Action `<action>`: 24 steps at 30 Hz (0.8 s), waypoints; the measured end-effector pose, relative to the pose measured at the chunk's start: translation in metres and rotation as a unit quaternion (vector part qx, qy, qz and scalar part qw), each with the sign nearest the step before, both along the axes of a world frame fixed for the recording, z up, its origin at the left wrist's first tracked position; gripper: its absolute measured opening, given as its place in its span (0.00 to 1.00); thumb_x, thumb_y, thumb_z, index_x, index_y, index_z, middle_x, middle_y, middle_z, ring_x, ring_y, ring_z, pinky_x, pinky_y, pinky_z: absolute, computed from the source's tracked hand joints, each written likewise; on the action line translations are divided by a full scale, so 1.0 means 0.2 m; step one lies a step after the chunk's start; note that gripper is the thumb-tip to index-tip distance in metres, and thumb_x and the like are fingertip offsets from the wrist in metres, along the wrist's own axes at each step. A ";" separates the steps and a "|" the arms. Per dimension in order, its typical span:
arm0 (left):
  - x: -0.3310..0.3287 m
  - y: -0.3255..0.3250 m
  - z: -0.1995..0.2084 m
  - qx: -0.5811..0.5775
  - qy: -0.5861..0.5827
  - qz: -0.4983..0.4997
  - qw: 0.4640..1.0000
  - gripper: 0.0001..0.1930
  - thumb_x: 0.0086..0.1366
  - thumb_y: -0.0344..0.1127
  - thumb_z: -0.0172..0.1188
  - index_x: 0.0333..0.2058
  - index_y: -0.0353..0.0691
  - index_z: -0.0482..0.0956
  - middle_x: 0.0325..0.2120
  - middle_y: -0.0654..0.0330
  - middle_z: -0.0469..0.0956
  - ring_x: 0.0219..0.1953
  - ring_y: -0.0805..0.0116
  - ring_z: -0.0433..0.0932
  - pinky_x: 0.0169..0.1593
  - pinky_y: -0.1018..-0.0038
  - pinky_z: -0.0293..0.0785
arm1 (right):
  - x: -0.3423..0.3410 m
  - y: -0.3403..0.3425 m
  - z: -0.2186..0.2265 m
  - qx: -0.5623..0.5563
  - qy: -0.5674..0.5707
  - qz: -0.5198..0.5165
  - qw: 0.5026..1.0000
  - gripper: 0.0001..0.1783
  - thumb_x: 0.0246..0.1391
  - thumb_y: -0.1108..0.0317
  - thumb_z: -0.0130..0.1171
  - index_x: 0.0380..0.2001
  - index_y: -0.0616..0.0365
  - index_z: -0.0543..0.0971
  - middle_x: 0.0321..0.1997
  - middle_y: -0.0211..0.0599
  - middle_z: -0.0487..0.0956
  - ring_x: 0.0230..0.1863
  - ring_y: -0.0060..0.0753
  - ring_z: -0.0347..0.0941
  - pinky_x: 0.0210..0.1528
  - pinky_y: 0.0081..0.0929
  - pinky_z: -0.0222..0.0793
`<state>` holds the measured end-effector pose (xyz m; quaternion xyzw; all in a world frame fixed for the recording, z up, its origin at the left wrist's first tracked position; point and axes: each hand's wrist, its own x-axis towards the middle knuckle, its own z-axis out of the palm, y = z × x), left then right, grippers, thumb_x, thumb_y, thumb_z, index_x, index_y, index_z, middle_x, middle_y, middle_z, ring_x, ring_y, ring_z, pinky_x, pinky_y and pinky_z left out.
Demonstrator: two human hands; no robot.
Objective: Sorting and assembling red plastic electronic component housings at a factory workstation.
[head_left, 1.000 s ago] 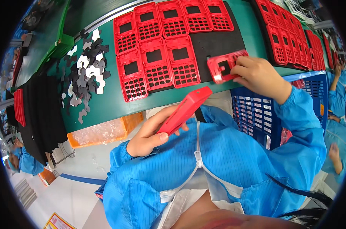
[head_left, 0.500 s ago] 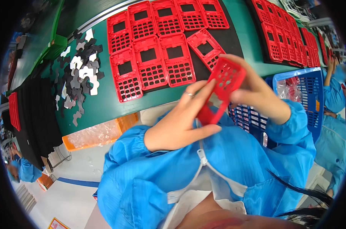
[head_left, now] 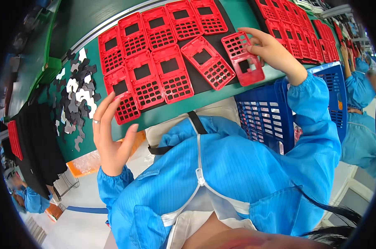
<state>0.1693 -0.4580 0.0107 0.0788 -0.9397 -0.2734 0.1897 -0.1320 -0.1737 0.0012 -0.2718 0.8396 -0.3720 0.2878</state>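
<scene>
My right hand [head_left: 273, 52] grips a red calculator-like casing [head_left: 253, 78] by its right edge, fingers at the top and thumb over its keypad holes. This casing is at the right end of the group, keypad end away from me. Beside it lies a tilted red casing [head_left: 208, 67], its window end away from me. My left hand [head_left: 111, 145] is open, fingers and thumb spread, with nothing held. Its fingertips reach the left side of the lower-left casing [head_left: 123, 97]; whether they press on it I cannot tell. More red casings [head_left: 158, 30] stand in two rows on a black mat [head_left: 237, 16].
Left of the rows, loose black, grey and white cut pieces [head_left: 78, 97] lie piled on the green table [head_left: 204, 97]. A blue slotted basket [head_left: 246, 103] stands by the table's near edge at right. Another batch of red casings [head_left: 279, 33] lies beyond. A co-worker in blue [head_left: 358, 137] is at far right.
My right hand has carried the casing from before my chest up to the mat's right end. My left hand has let go of it and moved left to the lower-left casing.
</scene>
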 end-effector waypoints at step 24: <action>-0.07 0.00 -0.22 -0.088 -0.088 0.002 0.992 0.32 0.47 0.36 0.70 0.53 0.45 0.72 0.63 0.54 0.57 0.66 0.46 0.51 0.64 0.55 0.54 | 0.39 0.01 -0.03 0.048 0.365 0.260 0.893 0.33 0.36 0.71 0.68 0.51 0.53 0.70 0.55 0.38 0.70 0.56 0.48 0.63 0.56 0.37 0.67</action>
